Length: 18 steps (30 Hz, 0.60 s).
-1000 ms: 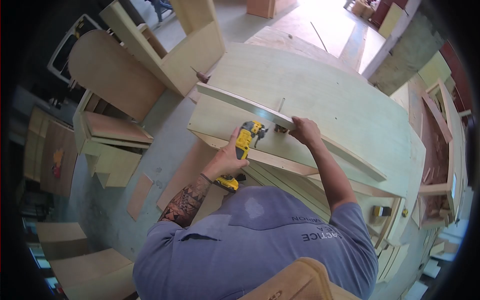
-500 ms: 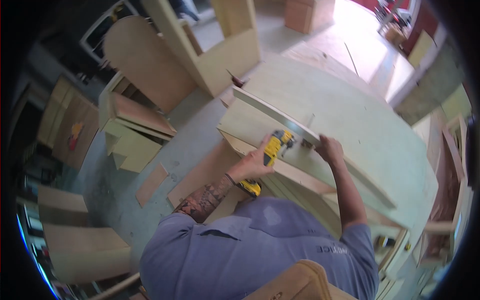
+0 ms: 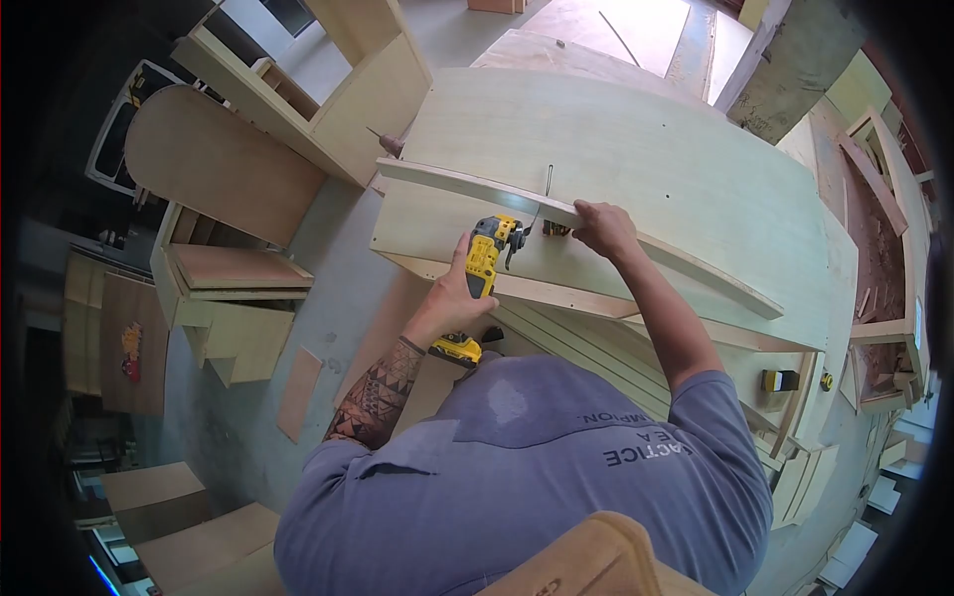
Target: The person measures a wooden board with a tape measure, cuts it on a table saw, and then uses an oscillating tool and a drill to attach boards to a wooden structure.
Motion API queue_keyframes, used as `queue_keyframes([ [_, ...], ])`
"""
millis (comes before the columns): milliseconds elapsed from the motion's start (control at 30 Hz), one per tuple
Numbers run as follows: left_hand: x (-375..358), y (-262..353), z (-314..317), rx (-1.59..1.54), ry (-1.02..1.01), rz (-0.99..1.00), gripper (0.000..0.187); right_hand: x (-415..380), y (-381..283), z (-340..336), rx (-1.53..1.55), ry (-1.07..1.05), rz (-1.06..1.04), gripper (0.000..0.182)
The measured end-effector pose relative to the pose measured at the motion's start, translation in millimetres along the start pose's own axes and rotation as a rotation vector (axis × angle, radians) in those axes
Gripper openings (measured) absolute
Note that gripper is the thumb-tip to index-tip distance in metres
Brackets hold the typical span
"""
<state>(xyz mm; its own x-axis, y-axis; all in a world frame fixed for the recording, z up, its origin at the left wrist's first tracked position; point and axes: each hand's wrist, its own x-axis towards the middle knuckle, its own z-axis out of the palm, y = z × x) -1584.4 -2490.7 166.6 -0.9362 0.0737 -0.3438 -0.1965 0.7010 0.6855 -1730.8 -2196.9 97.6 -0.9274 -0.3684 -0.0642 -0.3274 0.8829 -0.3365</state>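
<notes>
My left hand point(image 3: 449, 306) is closed around a yellow and black oscillating multi-tool point(image 3: 484, 260). The tool's head points up and right, just below a long narrow wood strip point(image 3: 467, 186) that lies across a pale plywood panel point(image 3: 636, 134). My right hand point(image 3: 604, 230) grips the strip near its middle, fingers wrapped over the edge. Beyond that hand, what looks like the same strip runs on down to the right. A small dark piece point(image 3: 556, 227) sits beside my right fingers; I cannot make out what it is. The tool's battery point(image 3: 456, 349) shows below my left wrist.
A screwdriver-like tool point(image 3: 390, 144) lies at the panel's upper left corner. Wooden cabinets point(image 3: 234, 288) and a rounded board point(image 3: 214, 164) stand left. A yellow and black item point(image 3: 780, 380) rests in the frame at lower right. An open wooden frame point(image 3: 879, 248) stands far right.
The view has shifted, so the panel and surroundings sit further left and higher. Both hands keep their holds on the multi-tool and the strip.
</notes>
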Motion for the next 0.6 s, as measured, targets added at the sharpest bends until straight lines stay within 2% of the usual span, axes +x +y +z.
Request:
queue_keyframes([
  [100, 0, -2, 0, 0.013, -0.012, -0.005, 0.121, 0, 1, -2, -0.002, -0.004, 0.014, 0.031],
  [167, 4, -9, 2, 0.006, 0.029, 0.102, 0.123, 4, 6, -3, -0.013, -0.041, 0.028, 0.032],
  [600, 3, -6, 3, -0.023, 0.025, 0.052, 0.122, 10, 2, -16, 0.035, -0.113, 0.052, 0.039],
])
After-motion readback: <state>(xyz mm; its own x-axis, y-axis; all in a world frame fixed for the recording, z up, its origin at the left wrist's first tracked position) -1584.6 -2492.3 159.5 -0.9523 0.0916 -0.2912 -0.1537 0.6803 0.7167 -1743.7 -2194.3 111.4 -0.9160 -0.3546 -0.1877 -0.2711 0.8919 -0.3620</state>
